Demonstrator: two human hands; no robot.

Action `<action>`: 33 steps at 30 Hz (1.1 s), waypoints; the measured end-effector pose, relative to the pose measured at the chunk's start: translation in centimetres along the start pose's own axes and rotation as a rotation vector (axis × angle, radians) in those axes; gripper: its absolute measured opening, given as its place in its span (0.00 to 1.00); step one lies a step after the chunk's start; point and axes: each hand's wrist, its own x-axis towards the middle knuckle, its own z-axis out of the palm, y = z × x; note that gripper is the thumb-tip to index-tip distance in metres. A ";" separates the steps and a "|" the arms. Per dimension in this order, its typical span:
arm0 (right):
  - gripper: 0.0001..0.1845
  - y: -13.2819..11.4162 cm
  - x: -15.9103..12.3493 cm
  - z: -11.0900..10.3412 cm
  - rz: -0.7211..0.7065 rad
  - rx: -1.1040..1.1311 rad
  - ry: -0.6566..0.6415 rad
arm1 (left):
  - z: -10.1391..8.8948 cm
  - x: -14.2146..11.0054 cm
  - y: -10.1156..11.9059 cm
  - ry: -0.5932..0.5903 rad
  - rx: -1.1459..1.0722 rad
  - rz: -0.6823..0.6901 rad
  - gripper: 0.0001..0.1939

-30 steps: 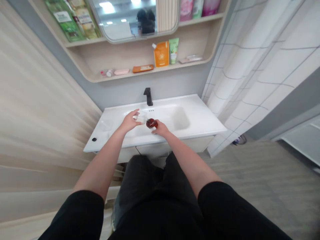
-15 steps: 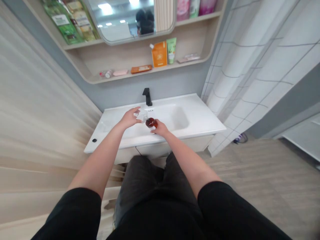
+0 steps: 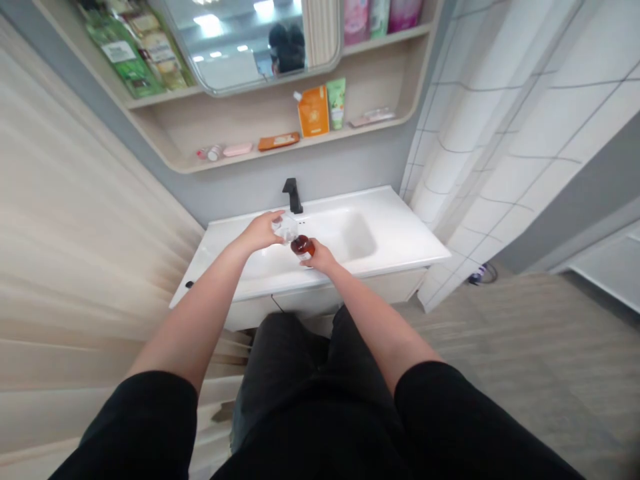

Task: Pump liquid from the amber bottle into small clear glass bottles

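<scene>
My left hand (image 3: 263, 232) is closed round a small clear cup (image 3: 286, 228), holding it over the white sink basin (image 3: 350, 235) just in front of the black faucet (image 3: 293, 195). My right hand (image 3: 320, 257) grips a small brown bottle (image 3: 302, 247), tilted with its top towards the cup. Cup and bottle are almost touching. Both forearms reach forward from black sleeves over the front rim of the white countertop (image 3: 400, 233).
A wooden shelf (image 3: 300, 137) above the sink carries an orange pouch (image 3: 313, 111), a green tube (image 3: 337, 103), an orange packet and small pink items. A mirror (image 3: 235, 40) hangs above. White tiled wall stands at the right, a beige panel at the left.
My left hand has lifted the clear cup slightly up and back towards the faucet. My right hand with the brown bottle has stayed nearly still. The camera has tilted a little.
</scene>
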 end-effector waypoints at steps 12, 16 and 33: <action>0.44 0.4 0.2 0.1 -0.005 0.084 0.027 | -1.1 2.6 2.8 -0.109 0.135 0.108 0.55; 0.43 0.4 0.1 0.1 -0.002 0.088 0.037 | -1.2 3.2 3.4 -0.125 0.138 0.101 0.55; 0.45 0.4 0.1 0.1 -0.006 0.165 0.047 | -1.4 5.3 6.0 -0.234 0.281 0.146 0.54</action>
